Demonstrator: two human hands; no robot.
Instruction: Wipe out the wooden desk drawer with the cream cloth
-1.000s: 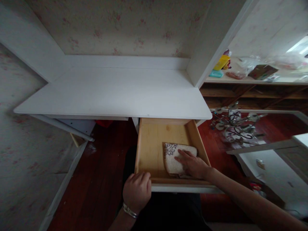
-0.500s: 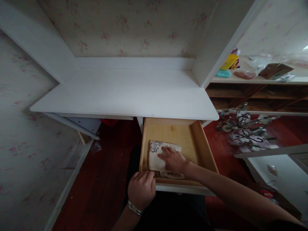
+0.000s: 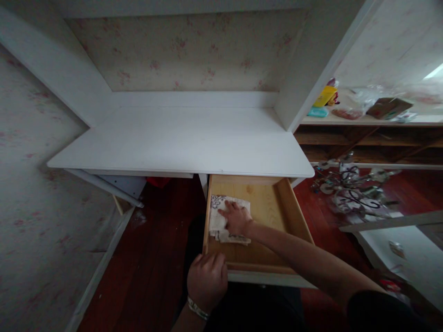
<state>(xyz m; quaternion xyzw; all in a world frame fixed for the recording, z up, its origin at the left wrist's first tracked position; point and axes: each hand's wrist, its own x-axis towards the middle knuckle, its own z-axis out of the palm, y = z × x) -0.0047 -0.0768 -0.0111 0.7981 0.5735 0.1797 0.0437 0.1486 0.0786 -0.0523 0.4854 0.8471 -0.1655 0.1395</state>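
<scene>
Right hand point(image 3: 237, 217) palm down on cloth point(image 3: 217, 224), fingers spread, left side of drawer point(image 3: 265, 205) — arm point(image 3: 297, 251) angled in from right. Left hand point(image 3: 208, 281) — curled, gripping drawer's front-left corner.

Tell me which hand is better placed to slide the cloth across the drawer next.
The right hand, I'd judge: it rests palm down on the cloth inside the open drawer, while the left hand holds the drawer's front left corner.

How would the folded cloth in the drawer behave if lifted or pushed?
The folded cloth would likely droop: its layers lie uneven at the near edge. It should hardly roll, lying flat under the right hand, and may slide on the smooth wooden drawer.
</scene>
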